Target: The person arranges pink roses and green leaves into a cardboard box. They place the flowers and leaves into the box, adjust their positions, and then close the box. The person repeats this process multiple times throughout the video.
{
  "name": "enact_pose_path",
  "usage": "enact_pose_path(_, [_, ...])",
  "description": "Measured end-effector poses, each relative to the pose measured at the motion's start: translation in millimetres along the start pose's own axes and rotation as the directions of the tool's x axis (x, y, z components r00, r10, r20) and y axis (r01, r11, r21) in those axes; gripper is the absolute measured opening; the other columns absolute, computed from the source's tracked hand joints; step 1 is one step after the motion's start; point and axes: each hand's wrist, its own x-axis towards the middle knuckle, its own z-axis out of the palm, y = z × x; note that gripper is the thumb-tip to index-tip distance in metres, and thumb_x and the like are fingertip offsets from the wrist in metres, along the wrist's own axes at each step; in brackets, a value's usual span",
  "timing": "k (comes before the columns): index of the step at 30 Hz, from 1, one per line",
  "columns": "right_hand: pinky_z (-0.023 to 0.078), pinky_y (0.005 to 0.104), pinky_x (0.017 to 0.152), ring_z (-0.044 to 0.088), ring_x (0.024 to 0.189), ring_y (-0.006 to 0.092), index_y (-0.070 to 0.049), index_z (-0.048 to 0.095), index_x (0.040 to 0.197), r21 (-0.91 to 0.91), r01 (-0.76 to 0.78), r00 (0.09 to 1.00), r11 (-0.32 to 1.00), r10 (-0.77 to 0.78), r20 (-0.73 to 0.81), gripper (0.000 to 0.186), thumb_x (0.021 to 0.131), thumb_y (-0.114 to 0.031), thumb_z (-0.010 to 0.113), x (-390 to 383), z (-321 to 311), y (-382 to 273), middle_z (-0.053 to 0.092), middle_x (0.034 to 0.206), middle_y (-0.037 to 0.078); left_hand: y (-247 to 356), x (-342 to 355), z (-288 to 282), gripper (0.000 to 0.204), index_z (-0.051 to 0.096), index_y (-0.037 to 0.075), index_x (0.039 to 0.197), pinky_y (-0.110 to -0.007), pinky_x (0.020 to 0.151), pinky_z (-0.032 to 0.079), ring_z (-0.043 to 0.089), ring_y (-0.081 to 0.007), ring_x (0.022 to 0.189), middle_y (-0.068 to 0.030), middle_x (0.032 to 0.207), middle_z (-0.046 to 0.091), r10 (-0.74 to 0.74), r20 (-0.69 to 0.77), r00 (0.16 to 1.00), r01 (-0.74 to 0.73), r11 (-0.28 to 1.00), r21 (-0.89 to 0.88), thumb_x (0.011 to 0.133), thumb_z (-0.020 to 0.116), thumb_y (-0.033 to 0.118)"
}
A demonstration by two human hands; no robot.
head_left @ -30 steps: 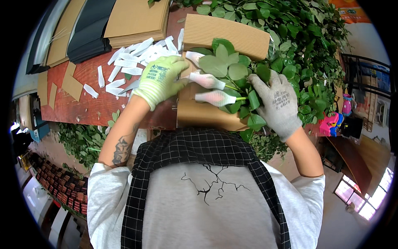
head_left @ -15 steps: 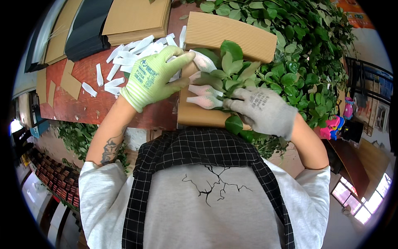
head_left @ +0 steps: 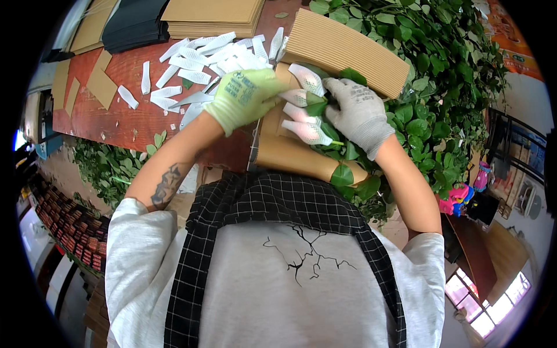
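Here are the netted buds (head_left: 303, 114), on brown paper (head_left: 299, 158) by the near edge of the counter (head_left: 110, 124): likely light, soft, easily bruised, best held by firmer stems (head_left: 337, 142). Left hand (head_left: 246, 98) curls at a net tip (head_left: 290, 95), right hand (head_left: 357, 110) at the stem end; whether either grip pinches, I can't tell.

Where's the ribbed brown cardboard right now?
In the head view, the ribbed cardboard lies at upper centre-right, between the pile of white mesh sleeves on its left and green leaves on its right, just beyond the right hand.
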Motion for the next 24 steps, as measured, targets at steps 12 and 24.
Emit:
enact_pose_path(12, [0.05,0.044,0.078,0.062,0.092,0.0298,-0.009,0.057,0.108,-0.008,0.129,0.985,0.992,-0.127,0.116,0.033,0.082,-0.027,0.065,-62.0,-17.5,-24.4,0.062,0.098,0.013,3.9,2.9,10.8,0.021,0.069,0.015,0.099,-0.038,0.063,0.051,0.065,-0.0264,0.075,-0.007,0.082,0.063,-0.148,-0.046,0.988,0.147,0.989,-0.025,0.079,0.07,0.019])
enact_pose_path(24, [0.052,0.038,0.074,0.063,0.083,0.0264,-0.008,0.063,0.106,0.068,0.316,0.919,0.946,-0.287,-0.272,0.031,0.076,-0.002,0.06,-87.3,-44.4,4.6,0.063,0.09,0.009,25.2,2.6,2.6,0.038,0.063,0.016,0.12,-0.039,0.075,0.054,0.067,-0.0274,0.09,-0.0049,0.104,0.068,0.214,0.116,0.97,-0.164,0.927,-0.337,0.084,0.067,0.027])
